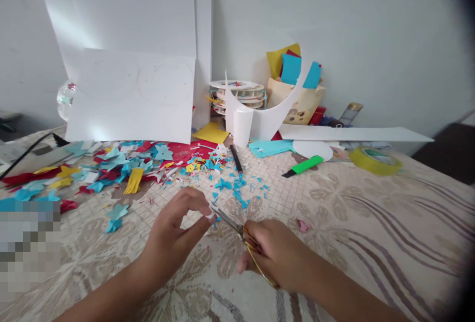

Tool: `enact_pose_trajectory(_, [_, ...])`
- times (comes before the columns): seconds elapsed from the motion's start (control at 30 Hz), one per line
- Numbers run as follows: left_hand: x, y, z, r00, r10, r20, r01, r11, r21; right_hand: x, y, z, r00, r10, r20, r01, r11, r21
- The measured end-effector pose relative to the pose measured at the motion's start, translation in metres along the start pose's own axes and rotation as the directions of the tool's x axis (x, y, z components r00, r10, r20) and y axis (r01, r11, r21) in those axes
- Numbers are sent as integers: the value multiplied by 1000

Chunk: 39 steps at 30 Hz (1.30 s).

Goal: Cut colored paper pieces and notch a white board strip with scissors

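Observation:
My left hand point(174, 228) is closed in a pinch, thumb against fingertips, on a small white paper piece point(211, 214). Most of that piece is hidden by the fingers. In my right hand point(284, 250) is a pair of scissors point(229, 219) with gold handles. Their blades point left, with the tips at the white piece; whether they touch it I cannot tell. Just beyond the blades lie blue paper scraps point(237, 191) on the patterned tablecloth point(319, 282). A black pen point(236, 159) rests farther back.
Coloured paper cutouts point(111, 161) are heaped at the left. A green cutter point(307, 164) and yellow tape roll point(375, 161) lie at the right. Behind stand white boards point(133, 97), a curved white sheet point(267, 121), a round tiered object point(237, 92) and a paper-filled container point(289, 99).

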<state>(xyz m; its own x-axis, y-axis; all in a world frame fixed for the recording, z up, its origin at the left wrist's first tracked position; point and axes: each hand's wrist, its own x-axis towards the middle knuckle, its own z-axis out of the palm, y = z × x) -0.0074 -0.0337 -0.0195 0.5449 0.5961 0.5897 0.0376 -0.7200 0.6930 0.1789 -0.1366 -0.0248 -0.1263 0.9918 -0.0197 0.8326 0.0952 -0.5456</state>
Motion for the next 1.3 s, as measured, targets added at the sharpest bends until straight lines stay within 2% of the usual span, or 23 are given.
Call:
enact_pose_trajectory(0.27, [-3, -3, 0, 1000, -17, -6, 17, 1000, -5, 0, -2, 3, 998, -14, -56, 10, 998, -69])
enact_pose_trajectory(0.67, [-1, -5, 2, 990, -138, -4, 136, 978, -158, 2, -2, 6, 996, 12, -85, -17, 998, -57])
enact_pose_trajectory(1.1, [-2, -7, 1, 988, -153, 23, 155, 975, -162, 2, -2, 12, 984, 18, -178, -40, 992, -121])
enact_pose_trajectory(1.3, [-3, -6, 1, 987, -161, 18, 162, 973, -163, 1, -1, 11, 987, 5, -159, -18, 997, -81])
